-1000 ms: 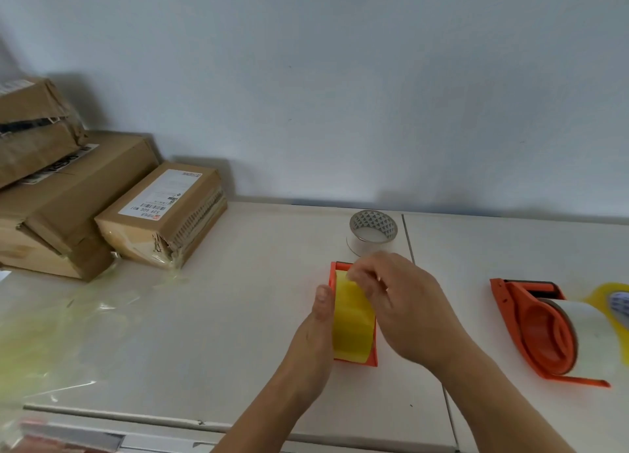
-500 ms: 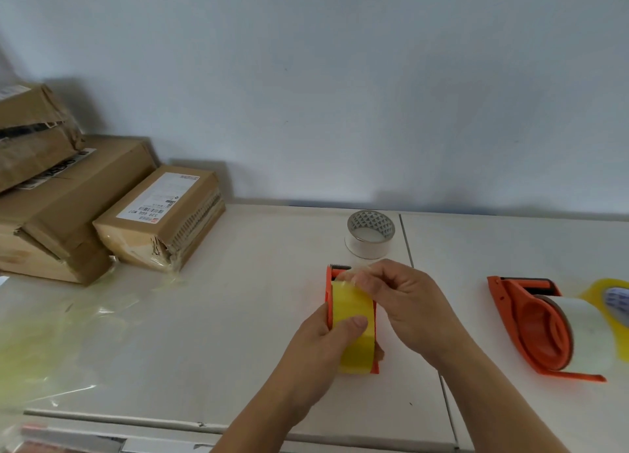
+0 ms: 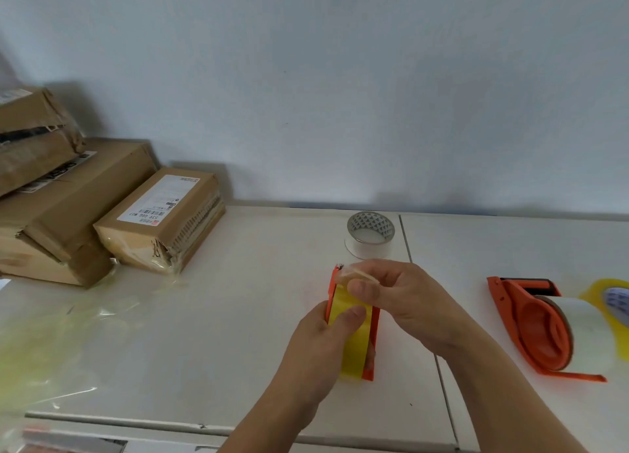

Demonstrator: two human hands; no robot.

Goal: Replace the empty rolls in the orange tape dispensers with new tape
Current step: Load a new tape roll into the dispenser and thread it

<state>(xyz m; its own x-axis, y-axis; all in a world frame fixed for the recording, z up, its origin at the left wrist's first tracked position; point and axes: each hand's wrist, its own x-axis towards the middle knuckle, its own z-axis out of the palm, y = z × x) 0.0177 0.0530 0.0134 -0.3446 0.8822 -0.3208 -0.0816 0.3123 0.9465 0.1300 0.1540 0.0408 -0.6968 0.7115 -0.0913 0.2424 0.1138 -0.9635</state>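
An orange tape dispenser [image 3: 372, 350] stands on edge on the white table [image 3: 221, 316], with a yellow tape roll [image 3: 352, 354] seated in it. My left hand [image 3: 323, 343] grips the dispenser and roll from the left, thumb pressed on the yellow tape. My right hand [image 3: 401, 296] pinches the loose end of the tape near the dispenser's far tip. A second orange dispenser [image 3: 534, 326] lies at the right with a pale roll [image 3: 585, 337] in it. A near-empty clear roll [image 3: 371, 234] stands behind my hands.
Cardboard boxes [image 3: 102, 214] are stacked at the back left against the wall. Crumpled clear plastic film [image 3: 51, 343] lies on the table's left. A yellow tape roll [image 3: 612, 299] sits at the right edge. A seam runs down the table right of my hands.
My left hand has closed further around the dispenser, thumb now over the yellow roll. My right hand has drawn the tape end up toward the dispenser's far tip.
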